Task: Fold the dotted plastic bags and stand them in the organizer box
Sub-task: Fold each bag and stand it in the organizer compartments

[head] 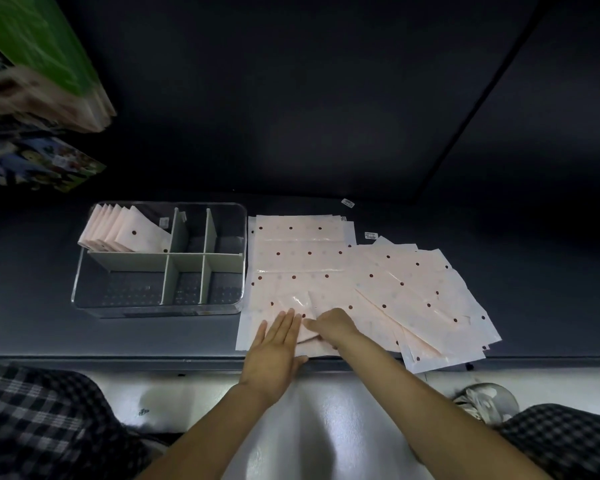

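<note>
Several flat pink bags with dark dots [309, 258] lie spread on the dark shelf, more fanned out to the right [430, 299]. A clear organizer box [84, 271] with pale dividers stands to their left; several folded dotted bags [118, 230] stand leaning in its back left compartment. At the front edge a partly folded bag [309, 336] lies on the pile. My left hand [274, 351] presses flat on it with straight fingers. My right hand [333, 325] holds the fold beside it, fingers curled onto the plastic.
Small white price labels [348, 202] lie on the shelf behind the bags. Green and picture-printed packs [42, 64] hang at the upper left. The shelf's front edge [153, 358] runs just below the box. Checked trouser knees [49, 427] sit below, above a pale floor.
</note>
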Tool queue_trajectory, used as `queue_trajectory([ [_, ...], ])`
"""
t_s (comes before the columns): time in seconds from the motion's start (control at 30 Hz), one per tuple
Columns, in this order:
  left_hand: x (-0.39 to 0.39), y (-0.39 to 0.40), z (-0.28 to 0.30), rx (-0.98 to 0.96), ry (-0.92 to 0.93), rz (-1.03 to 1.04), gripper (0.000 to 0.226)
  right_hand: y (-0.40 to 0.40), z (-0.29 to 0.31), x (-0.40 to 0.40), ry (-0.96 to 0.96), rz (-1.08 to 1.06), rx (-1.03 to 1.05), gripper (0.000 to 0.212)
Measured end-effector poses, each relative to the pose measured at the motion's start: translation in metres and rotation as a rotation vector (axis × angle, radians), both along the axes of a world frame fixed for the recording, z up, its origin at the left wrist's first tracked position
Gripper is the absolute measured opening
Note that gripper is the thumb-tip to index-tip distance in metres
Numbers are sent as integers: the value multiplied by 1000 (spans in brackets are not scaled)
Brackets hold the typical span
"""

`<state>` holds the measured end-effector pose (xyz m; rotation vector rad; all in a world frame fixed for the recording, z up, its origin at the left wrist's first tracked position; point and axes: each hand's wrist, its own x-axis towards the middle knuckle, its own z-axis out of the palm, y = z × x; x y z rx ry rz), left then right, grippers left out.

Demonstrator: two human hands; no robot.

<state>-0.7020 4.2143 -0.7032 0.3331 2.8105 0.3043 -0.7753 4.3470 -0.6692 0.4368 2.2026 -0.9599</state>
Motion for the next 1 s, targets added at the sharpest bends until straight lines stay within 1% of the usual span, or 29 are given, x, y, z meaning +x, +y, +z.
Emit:
queue_trajectory([
  [0.1,-8,-10,20,104,131,-31,59,5,17,6,-166,-327,-322,27],
  [0.17,-16,-19,41,175,186,-81,49,11,33,9,-284,-411,-454,21],
  [0.23,-24,-31,66,229,183,-115,43,18,54,10,-382,-403,-525,23],
  [0.3,-31,-43,91,291,162,-122,41,21,76,10,-454,-375,-592,26],
  [0.43,-34,-64,135,436,130,-104,34,14,118,15,-533,-332,-768,22],
  [0.53,-29,-85,160,440,103,-115,24,-1,141,19,-561,-287,-876,24],
  [0.63,-25,-112,174,460,101,-89,5,-20,161,19,-591,-212,-936,24],
  [0.67,-24,-120,178,475,99,-69,18,-27,169,19,-591,-178,-930,26],
  [0.7,-23,-128,182,480,100,-60,28,-34,176,18,-568,-137,-890,29],
  [0.73,-24,-135,184,479,91,-43,34,-41,183,16,-489,-90,-799,34],
  [0.77,-25,-141,186,469,79,-34,34,-47,189,14,-345,-30,-652,40],
  [0.83,-31,-152,188,438,48,-9,29,-60,196,10,42,100,-341,51],
  [0.87,-34,-157,189,425,31,2,31,-67,199,9,206,176,-275,52],
  [0.9,-37,-161,190,415,19,5,35,-74,204,10,324,278,-285,50],
  [0.93,-39,-165,191,405,9,6,37,-82,206,11,392,407,-317,45],
  [1.0,-42,-174,193,387,-10,-26,31,-99,203,11,463,646,-293,33],
])
